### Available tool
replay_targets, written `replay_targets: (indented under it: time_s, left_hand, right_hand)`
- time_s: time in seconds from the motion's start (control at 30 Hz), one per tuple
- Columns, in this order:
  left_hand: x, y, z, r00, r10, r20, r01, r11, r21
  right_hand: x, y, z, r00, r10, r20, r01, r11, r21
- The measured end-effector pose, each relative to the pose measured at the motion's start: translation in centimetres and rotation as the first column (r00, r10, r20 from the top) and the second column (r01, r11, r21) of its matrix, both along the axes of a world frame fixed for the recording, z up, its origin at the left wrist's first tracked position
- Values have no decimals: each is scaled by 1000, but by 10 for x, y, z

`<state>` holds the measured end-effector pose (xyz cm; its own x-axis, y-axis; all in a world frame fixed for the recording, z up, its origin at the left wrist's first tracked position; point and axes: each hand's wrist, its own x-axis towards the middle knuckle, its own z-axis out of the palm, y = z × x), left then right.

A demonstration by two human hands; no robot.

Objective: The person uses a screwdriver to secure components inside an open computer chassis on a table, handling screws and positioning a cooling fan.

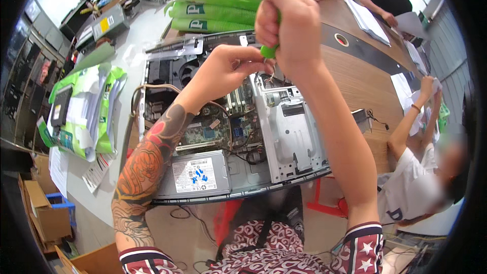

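An open desktop computer case of black and silver metal (247, 175) lies flat in front of the person; take its middle as the centre of the dial, with twelve pointing away from the person. Near one o'clock, over the case's far part, the right hand (293, 28) is closed in a fist around a bright green tool handle (269, 52), which shows only below and between the fingers. The left hand (228, 68) reaches in from the left, thumb and fingers drawn narrowly together right beside the handle's lower end; I cannot tell whether they pinch something there. Inside the case, a silver box-shaped power supply with a white label (198, 173) sits at seven, a green circuit board (190, 134) towards nine, a round black fan (187, 73) at half past ten, and a perforated silver metal bracket (297, 139) between three and four. Beyond the case, a stack of glossy green plastic packages (218, 10) stands at twelve. At nine are more green-and-white packages (99, 111) with a flat black rectangular device (61, 105) on them, and at ten a grey metal box with a yellow label (107, 24). A pile of white paper (366, 20) lies at two on the brown wooden tabletop (362, 78); a person in a white shirt (411, 185) is at four, arms raised.
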<state>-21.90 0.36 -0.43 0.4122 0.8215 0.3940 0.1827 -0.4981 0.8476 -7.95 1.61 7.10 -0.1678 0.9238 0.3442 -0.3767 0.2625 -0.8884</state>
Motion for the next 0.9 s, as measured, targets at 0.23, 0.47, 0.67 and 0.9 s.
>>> replay_targets:
  time_s: [0.23,0.47,0.67,0.9]
  left_hand:
    - [5,-5,-3,989,131,-69,-127,990,62]
    - [12,4,-14,999,52,11,-52,997,53]
    - [7,6,-13,997,76,-27,-76,997,22]
    - [9,-5,-1,972,170,-160,-170,985,18]
  right_hand:
    - [-7,-10,3,974,-221,41,214,967,140]
    - [19,22,-15,963,253,-95,-248,967,57]
    - [10,12,-4,998,31,51,-38,990,133]
    - [-10,17,-20,965,-259,40,241,937,254]
